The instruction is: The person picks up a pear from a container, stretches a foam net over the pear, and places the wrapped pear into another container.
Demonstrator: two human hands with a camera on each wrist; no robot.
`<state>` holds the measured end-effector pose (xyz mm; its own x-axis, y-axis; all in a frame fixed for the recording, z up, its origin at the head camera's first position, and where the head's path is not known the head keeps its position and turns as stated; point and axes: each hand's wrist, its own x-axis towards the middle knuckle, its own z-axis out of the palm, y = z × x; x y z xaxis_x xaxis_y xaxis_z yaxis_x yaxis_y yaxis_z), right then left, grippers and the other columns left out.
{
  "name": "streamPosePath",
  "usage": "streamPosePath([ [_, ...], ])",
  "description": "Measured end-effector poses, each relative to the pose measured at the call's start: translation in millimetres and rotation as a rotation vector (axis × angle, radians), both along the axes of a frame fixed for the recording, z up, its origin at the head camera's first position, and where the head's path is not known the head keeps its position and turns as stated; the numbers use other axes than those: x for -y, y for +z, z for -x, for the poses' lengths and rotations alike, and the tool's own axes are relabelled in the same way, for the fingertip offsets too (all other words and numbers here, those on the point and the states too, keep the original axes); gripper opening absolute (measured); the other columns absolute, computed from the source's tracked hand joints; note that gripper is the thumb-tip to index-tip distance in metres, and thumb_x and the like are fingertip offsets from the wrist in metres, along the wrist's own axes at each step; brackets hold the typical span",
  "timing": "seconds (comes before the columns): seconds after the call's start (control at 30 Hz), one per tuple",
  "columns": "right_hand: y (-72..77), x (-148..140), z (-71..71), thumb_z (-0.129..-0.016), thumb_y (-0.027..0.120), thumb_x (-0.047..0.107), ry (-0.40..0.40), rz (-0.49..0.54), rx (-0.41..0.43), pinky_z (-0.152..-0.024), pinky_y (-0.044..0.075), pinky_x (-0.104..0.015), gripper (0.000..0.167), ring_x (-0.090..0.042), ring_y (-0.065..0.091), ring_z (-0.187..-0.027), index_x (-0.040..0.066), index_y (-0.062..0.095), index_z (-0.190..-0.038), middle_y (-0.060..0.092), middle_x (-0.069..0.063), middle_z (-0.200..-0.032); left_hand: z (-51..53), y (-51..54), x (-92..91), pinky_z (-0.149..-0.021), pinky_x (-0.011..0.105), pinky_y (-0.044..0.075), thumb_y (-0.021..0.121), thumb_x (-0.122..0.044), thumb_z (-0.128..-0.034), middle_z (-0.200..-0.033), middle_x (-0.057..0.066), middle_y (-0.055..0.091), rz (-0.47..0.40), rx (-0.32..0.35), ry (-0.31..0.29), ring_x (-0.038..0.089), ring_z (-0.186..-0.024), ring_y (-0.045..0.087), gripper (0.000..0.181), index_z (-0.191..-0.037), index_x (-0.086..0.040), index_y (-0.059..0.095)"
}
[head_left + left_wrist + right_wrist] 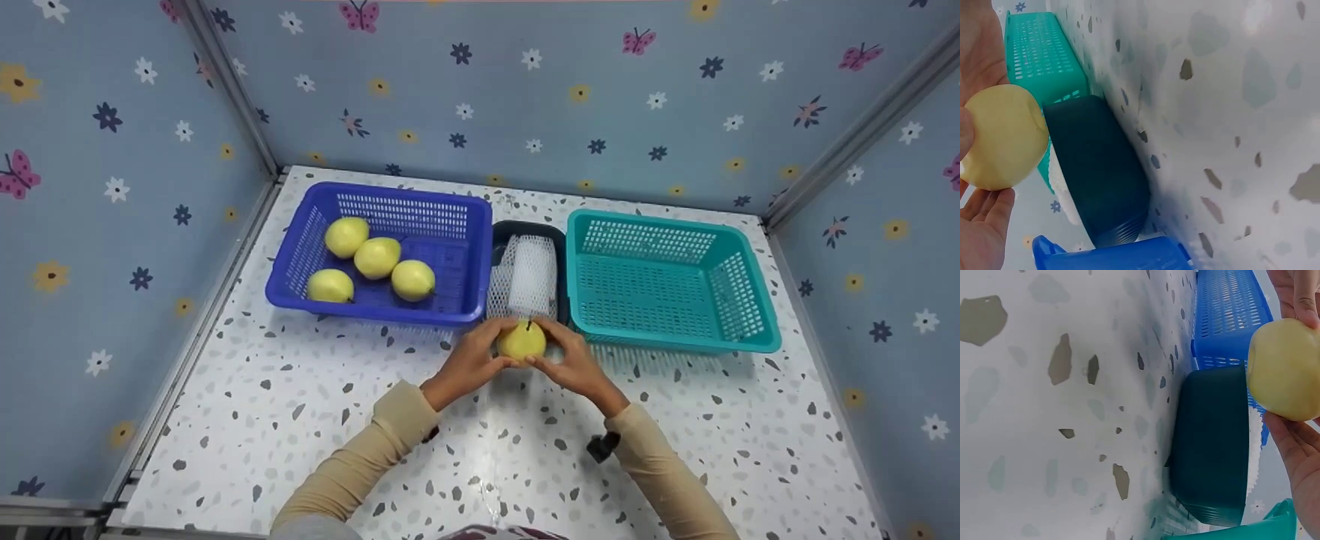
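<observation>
Both hands hold one yellow pear [522, 340] between them, its stem pointing up and away, just in front of a dark tray. The left hand [471, 361] grips its left side with thumb and fingers; the right hand [574, 363] grips the right side. In the left wrist view the pear [1006, 136] is raised beside the dark green tray [1100, 169]. The right wrist view shows the pear [1285, 370] with fingers on opposite sides. White foam netting [533, 276] lies in the dark tray, behind the pear.
A blue basket [397, 313] at the left holds several yellow pears [377, 258]. At the right stands a teal basket [675, 341] with nothing in it. Patterned panels [525, 97] enclose the speckled table [300, 450] at the back and sides.
</observation>
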<state>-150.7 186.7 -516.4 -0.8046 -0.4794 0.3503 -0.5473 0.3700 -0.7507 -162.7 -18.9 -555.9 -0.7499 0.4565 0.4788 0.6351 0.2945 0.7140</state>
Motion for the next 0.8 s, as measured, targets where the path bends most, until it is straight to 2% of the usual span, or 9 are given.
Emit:
streamPosePath([
  [0.23, -5.6, -2, -2.4, -0.081, 0.074, 0.0, 0.018, -0.009, 0.047, -0.084, 0.051, -0.044, 0.057, -0.037, 0.059, -0.103, -0.019, 0.046, -0.126, 0.055, -0.029, -0.12, -2.2, -6.7, -0.4, -0.09, 0.028, 0.047, 0.08, -0.013, -0.0733, -0.118, 0.013, 0.058, 0.002, 0.032, -0.005, 0.021, -0.107, 0.056, 0.057, -0.121, 0.002, 0.054],
  [0.37, -15.7, -5, -1.9, -0.081, 0.073, 0.001, 0.022, -0.011, 0.087, -0.084, 0.051, -0.043, 0.057, -0.036, 0.059, -0.104, -0.017, 0.046, -0.128, 0.055, -0.028, -0.121, -4.0, -10.9, -0.4, -0.089, 0.029, 0.047, 0.081, -0.014, -0.0721, -0.116, 0.013, 0.058, 0.012, 0.029, -0.005, 0.021, -0.105, 0.056, 0.057, -0.12, 0.001, 0.054],
  [0.6, -63.1, -13, 6.1, -0.082, 0.074, 0.003, 0.025, 0.008, 0.163, -0.086, 0.05, -0.043, 0.061, -0.034, 0.058, -0.109, -0.009, 0.045, -0.134, 0.054, -0.023, -0.127, -7.6, -23.5, -0.3, -0.086, 0.029, 0.049, 0.083, -0.013, -0.0706, -0.113, 0.011, 0.058, 0.018, 0.045, -0.003, 0.019, -0.101, 0.057, 0.055, -0.116, 0.0, 0.055],
  [0.8, -75.5, -17, 6.5, -0.083, 0.075, 0.011, 0.011, 0.008, 0.224, -0.089, 0.049, -0.038, 0.061, -0.028, 0.056, -0.112, -0.001, 0.047, -0.136, 0.054, -0.017, -0.129, -8.5, -31.7, -2.7, -0.087, 0.03, 0.049, 0.084, -0.008, -0.0699, -0.112, 0.011, 0.058, 0.035, 0.086, 0.006, 0.02, -0.102, 0.057, 0.053, -0.114, 0.0, 0.056],
])
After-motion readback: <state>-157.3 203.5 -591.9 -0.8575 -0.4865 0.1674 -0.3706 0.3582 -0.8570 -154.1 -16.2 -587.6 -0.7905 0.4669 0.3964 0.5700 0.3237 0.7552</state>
